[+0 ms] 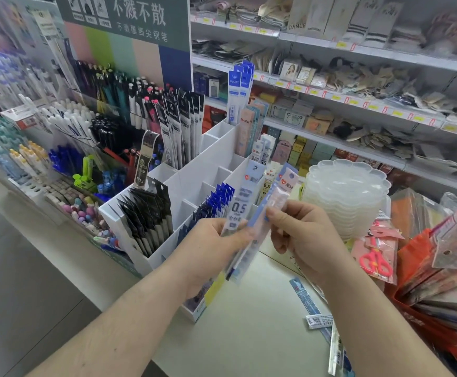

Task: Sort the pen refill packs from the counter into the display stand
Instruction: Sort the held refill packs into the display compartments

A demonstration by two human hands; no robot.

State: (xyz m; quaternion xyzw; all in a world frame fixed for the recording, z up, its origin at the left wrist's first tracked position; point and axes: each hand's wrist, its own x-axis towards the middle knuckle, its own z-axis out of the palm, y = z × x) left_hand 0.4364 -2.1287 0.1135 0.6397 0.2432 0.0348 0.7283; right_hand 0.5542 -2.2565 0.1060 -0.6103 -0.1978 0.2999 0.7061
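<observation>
Pale grey surface (249,322) lies nearest, with a few refill packs (318,319) still on it at the right, one blue strip and a barcoded one among them. Above it the left hand (208,248) has its fingers curled round a fanned bunch of clear packs (245,213), one marked 0.5, their lower ends reaching below the palm. The right hand (300,235) pinches a pink-topped pack (277,197) in that same bunch between thumb and forefinger, the other fingers bent beneath. Just behind the hands stands the white display stand (194,183), divided into compartments: black packs (145,213) fill the near left one, blue packs (216,200) the one right of it, and several are bare. Stacked clear trays (347,191) sit to the right, pink scissors (375,261) beside them, and shelves (358,104) of goods run along the back.
</observation>
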